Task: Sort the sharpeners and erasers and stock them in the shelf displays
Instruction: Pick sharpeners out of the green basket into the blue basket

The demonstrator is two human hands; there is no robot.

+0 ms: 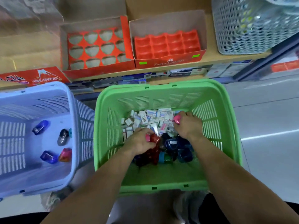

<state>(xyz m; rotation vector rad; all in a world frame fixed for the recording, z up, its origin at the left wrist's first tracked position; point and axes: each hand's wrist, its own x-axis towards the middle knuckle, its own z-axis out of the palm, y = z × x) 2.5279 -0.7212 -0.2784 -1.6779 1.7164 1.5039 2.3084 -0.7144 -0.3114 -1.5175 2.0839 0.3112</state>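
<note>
The green basket (pixel 226 126) sits at centre, below the shelf (pixel 212 60). The blue basket (pixel 48 102) stands just beside it on the left. A grey perforated basket (pixel 234 38) occupies the right end of the shelf. Two red display boxes stand side by side on the shelf: the left display box (pixel 98 41) has heart-shaped cut-outs, and the Faber-Castell display box (pixel 168 60) holds a red compartment tray. Neither shows any stock. Inside the green basket, boxed white erasers (pixel 145 118) are heaped at the far side and dark sharpeners (pixel 171 143) at the near side. Five loose sharpeners (pixel 48 156) lie on the blue basket floor. Both hands are inside the green basket. The left hand (pixel 140 143) has its fingers curled around a red sharpener (pixel 154 139). The right hand (pixel 187 125) has its fingers curled around a pink sharpener (pixel 177 119).
</note>
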